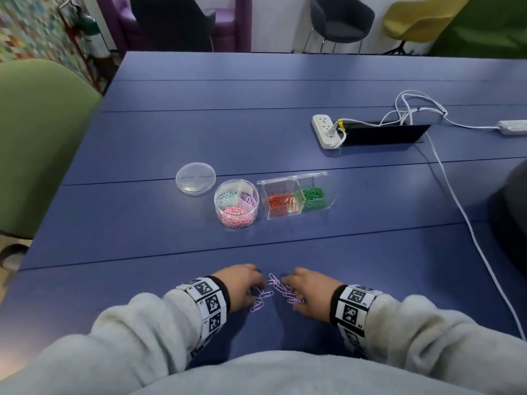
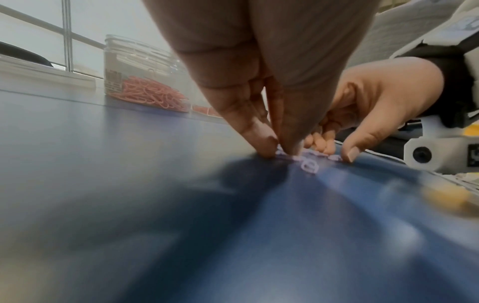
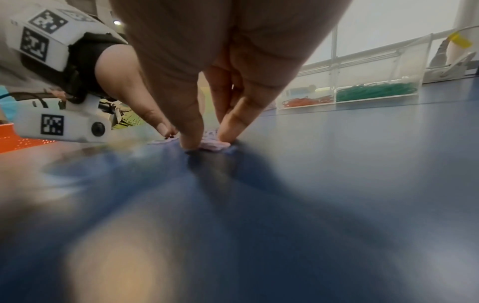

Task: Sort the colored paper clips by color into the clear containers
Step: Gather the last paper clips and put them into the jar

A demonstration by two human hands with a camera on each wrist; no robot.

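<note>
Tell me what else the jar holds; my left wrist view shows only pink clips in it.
Observer: The jar is divided; pale blue clips and lilac clips fill two other sections.
Operator: Is its lid on?
Observer: No, the lid lies on the table, behind the jar and to its left.
Operator: There's an orange strip past the jar. What is it?
Observer: Orange clips in a clear box, with green clips in the next section.
</note>
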